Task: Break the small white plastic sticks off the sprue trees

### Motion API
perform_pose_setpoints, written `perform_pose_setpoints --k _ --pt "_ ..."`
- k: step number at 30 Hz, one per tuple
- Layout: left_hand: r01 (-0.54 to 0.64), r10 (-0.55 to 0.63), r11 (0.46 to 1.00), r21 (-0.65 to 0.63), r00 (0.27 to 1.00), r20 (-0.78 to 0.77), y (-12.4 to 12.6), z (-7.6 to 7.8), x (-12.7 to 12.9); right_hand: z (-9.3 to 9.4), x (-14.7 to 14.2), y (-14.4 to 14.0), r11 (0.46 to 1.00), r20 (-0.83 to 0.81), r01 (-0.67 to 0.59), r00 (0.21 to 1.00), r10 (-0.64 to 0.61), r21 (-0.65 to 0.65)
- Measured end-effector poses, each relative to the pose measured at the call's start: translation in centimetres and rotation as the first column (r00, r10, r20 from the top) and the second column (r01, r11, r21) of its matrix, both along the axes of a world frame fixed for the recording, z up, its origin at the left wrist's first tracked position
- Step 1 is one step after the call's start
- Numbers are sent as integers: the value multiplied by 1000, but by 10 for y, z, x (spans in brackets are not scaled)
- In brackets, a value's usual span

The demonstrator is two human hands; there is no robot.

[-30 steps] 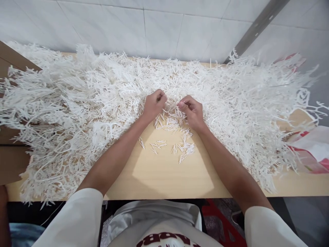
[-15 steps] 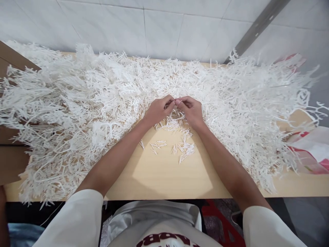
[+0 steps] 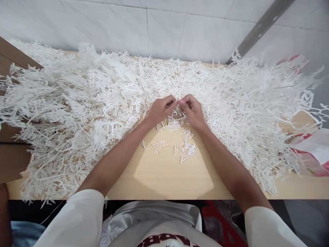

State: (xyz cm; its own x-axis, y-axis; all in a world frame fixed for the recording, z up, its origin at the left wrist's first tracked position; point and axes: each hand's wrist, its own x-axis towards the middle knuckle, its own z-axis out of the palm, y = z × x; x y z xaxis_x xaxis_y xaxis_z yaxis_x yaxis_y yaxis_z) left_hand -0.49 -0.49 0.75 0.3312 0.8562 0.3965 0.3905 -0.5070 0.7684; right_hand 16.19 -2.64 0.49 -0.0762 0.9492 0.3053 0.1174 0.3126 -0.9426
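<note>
My left hand (image 3: 161, 109) and my right hand (image 3: 192, 110) meet over the near edge of a heap of white plastic pieces (image 3: 115, 85). Thumb and fingers of each are pinched together, tips almost touching, around a small white plastic piece whose shape is mostly hidden. Just below the fingertips, a curved white strand (image 3: 178, 116) shows between the hands. Thin, short white plastic sprigs (image 3: 188, 149) lie scattered on the wooden table (image 3: 169, 181) between my forearms, and a smaller group (image 3: 158, 145) rests to their left.
The branching white heap spreads along both sides and back to the tiled wall (image 3: 164, 27). Cardboard boxes (image 3: 12, 161) stand at the left edge. A red and white plastic bag (image 3: 312, 151) lies at the right. Part of another person's arm (image 3: 4, 212) shows at lower left.
The fingertips of my two hands have parted slightly, with my right thumb and fingers shifted a little to the right. The whole view has drifted slightly.
</note>
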Motion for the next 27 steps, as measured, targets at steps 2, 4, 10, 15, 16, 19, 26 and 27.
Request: perform_pose_setpoints --k 2,4,10,15,16,19,26,27 --pt "-120 120 993 -2 990 80 4 -3 -2 0 -1 -2 1000 -8 7 1000 -7 -2" --pt "-282 281 959 -27 940 192 8 -6 -4 -1 -2 -2 999 -21 -9 1000 8 -31" --pt "-69 72 997 -27 981 182 6 -10 0 -9 1 6 995 -55 103 993 -103 9" --pt "-24 26 1000 -12 978 208 5 -10 1 -4 0 5 995 74 92 993 -95 45" --pt "-2 4 1000 -11 979 204 5 -10 1 -1 -1 3 997 85 66 994 -69 35" --pt "45 -45 999 6 982 183 4 -9 0 3 -2 1 999 72 -20 997 22 -30" --pt "-31 20 991 133 997 81 5 -6 0 1 -1 2 996 22 -33 999 35 -82" --pt "-27 16 990 139 997 78 5 -6 0 0 -1 3 996 25 -35 999 37 -79"
